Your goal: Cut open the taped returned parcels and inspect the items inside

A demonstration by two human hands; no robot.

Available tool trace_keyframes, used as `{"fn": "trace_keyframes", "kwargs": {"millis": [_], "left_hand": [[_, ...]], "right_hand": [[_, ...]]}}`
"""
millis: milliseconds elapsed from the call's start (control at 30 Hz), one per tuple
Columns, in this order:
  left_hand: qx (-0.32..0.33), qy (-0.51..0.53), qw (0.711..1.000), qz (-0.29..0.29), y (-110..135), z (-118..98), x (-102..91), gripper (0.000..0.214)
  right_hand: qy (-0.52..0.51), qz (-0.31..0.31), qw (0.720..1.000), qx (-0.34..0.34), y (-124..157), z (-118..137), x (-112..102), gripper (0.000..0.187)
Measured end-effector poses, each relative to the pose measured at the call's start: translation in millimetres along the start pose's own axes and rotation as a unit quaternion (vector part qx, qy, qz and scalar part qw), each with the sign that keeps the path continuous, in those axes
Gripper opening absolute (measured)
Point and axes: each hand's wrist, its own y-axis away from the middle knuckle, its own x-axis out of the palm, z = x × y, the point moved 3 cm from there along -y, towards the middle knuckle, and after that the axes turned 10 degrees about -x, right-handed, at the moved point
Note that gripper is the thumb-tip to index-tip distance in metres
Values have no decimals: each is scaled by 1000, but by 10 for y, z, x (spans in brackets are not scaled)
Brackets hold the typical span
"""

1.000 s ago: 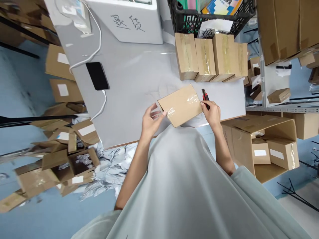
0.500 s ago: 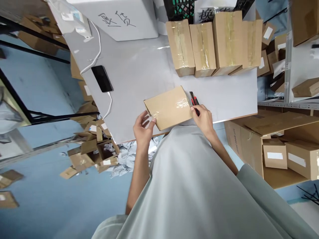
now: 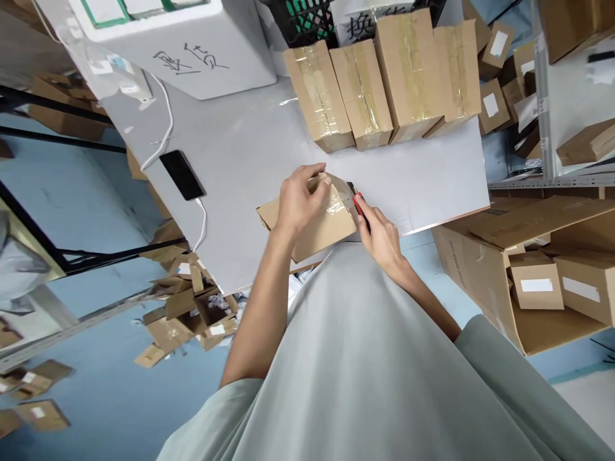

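Observation:
A small cardboard box with clear tape at its right end lies near the table's front edge. My left hand reaches over the box, its bent fingers and thumb gripping the far edge close to the taped end. In my right hand is a red and black box cutter, its tip pointing up and left beside the box's right end. Whether the blade touches the tape cannot be made out.
Several taped cartons stand in a row at the back of the table. A white foam box and a plugged-in phone are on the left. A large open carton holding smaller boxes sits to the right, below table height.
My left hand has moved from the box's left end across its top to the far right edge. The box cutter in my right hand has come alongside the taped end.

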Motion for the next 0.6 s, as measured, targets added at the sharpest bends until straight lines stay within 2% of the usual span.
{"fn": "trace_keyframes", "kwargs": {"millis": [100,200,467,600], "left_hand": [[-23,3,1000,12,-94,69,8,26],[-27,21,999,26,-141,126,28,23],[-1,42,989,143,-281,260,36,43],[26,44,988,147,-281,263,77,43]], "right_hand": [[7,-12,1000,23,127,-19,31,65],[-2,-28,999,26,233,31,47,61],[9,-41,997,67,382,295,100,61],[38,-30,995,83,411,424,88,62]]}}
